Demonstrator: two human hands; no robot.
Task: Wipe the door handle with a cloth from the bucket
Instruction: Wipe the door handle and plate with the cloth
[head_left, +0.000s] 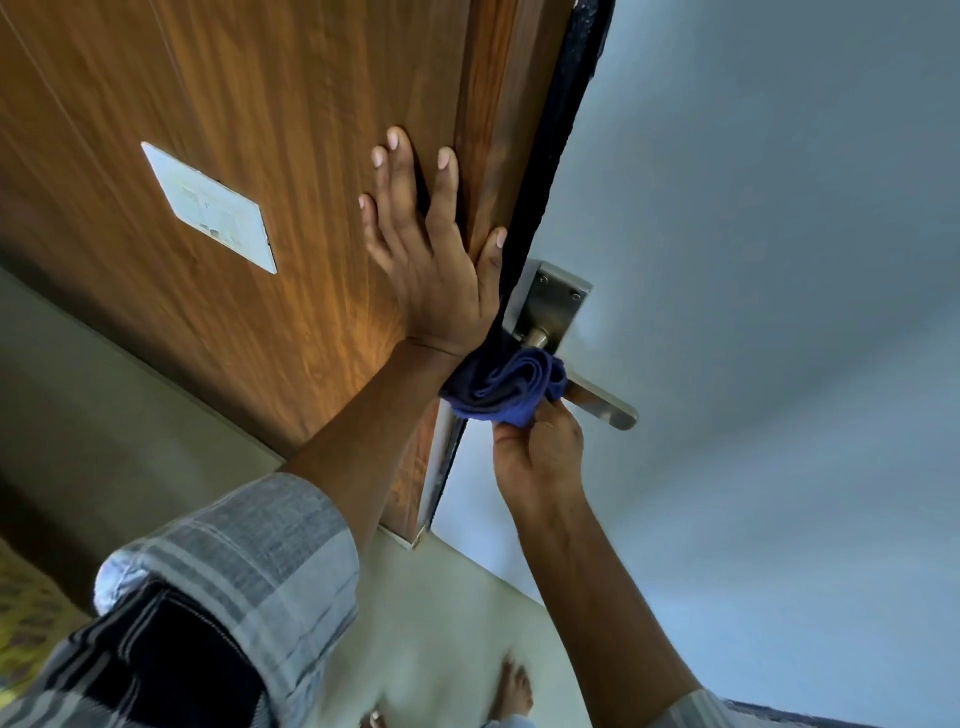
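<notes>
The door handle (602, 402), a brushed-metal lever, sticks out from its metal backplate (553, 306) on the pale face of the door, right at the door's edge. A bunched blue cloth (506, 387) is wrapped over the handle's inner stretch, next to the neck where the lever meets the plate; the rounded outer end of the lever stays bare, just past the cloth.

The right hand (537, 457) sits just beneath the cloth, fingers and thumb pinched closed on its lower folds and pressing it up against the lever. Beyond the lever's free end, away from the grip, lies only plain pale door surface, open and flat.

On the other side of the grip runs the door's dark edge strip (563, 156), with a metal latch plate (441, 462) set into it just below the cloth. The left hand (426, 244) lies flat and spread, holding nothing, palm against the brown wooden door (234, 104) face above the cloth, thumb hooked over the edge; its wrist touches the cloth. A white rectangular plate (208, 208) sits farther off on the wood.

Below the grip, pale floor (457, 613) and a bare foot (514, 693) show. A striped sleeve (234, 571) is rolled on the left arm.
</notes>
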